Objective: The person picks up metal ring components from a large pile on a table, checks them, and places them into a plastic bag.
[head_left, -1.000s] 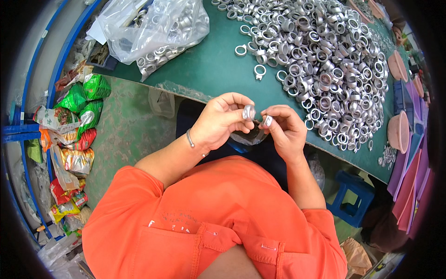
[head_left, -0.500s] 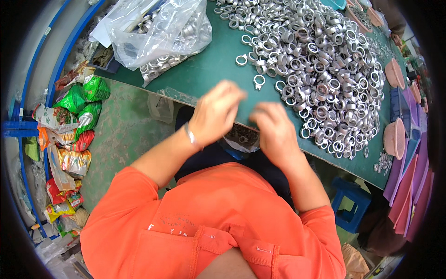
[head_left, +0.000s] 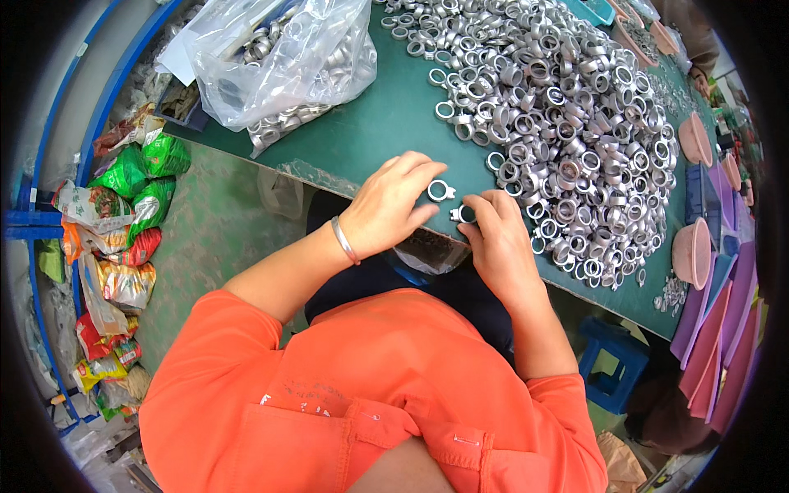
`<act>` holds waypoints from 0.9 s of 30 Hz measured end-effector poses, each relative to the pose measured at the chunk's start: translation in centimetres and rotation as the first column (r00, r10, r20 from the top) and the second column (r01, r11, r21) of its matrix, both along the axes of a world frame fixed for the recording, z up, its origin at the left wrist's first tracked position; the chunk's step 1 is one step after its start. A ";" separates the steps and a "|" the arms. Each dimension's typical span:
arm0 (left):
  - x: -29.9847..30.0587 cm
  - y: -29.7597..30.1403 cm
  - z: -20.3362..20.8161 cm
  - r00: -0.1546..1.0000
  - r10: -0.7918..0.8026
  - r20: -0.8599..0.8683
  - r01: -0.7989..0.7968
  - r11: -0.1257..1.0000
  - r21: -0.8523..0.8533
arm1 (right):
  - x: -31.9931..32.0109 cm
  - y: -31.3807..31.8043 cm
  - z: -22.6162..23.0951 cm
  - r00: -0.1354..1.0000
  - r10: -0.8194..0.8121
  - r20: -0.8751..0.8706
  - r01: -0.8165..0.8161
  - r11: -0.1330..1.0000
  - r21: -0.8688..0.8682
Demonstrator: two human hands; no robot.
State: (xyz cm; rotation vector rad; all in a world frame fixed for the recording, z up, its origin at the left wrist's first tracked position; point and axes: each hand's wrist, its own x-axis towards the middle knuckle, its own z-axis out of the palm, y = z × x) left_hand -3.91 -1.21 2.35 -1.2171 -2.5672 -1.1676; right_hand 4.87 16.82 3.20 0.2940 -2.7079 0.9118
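Observation:
My left hand (head_left: 393,204) is at the table's near edge, thumb and fingers apart. Just beyond its fingertips a silver metal ring with a small lug (head_left: 440,191) lies on the green tabletop; I see no grip on it. Close to its right, my right hand (head_left: 498,234) pinches a second silver ring (head_left: 466,214) between thumb and fingers, its lug pointing left. Part of that ring is hidden by the fingers. A large heap of similar metal rings (head_left: 567,140) spreads beyond and to the right of my right hand.
A clear plastic bag of metal parts (head_left: 288,74) sits at the far left of the table (head_left: 374,131). Pink baskets (head_left: 694,251) line the right side. Below the near edge is an open bag (head_left: 427,253); a blue stool (head_left: 612,361) stands at lower right.
Both hands were blurred and raised closer to the edge; now they are steadier. One ring now lies by my left fingertips, and another shows in my right hand's pinch.

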 end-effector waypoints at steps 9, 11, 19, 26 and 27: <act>1.1 0.3 -0.2 0.982 0.044 0.185 -0.057 0.996 0.068 | 0.3 0.3 -0.9 0.996 -0.064 0.058 0.069 0.992 -0.104; 1.5 0.0 -0.1 0.924 -0.006 0.383 -0.070 0.980 0.185 | 0.3 0.4 -0.8 0.991 -0.058 0.122 0.085 0.969 -0.231; 2.3 -0.8 -0.7 0.165 -0.557 0.814 -0.299 0.758 0.580 | 1.2 0.6 -1.5 0.933 0.267 0.240 0.210 0.136 -0.968; 2.5 -1.0 -1.1 -0.088 -0.707 0.702 -0.403 0.670 0.624 | 1.5 0.4 -1.4 0.919 0.316 0.234 0.226 0.063 -0.972; 2.5 -1.0 -1.1 -0.093 -0.715 0.693 -0.407 0.663 0.628 | 1.5 0.5 -1.3 0.915 0.325 0.239 0.231 0.065 -0.971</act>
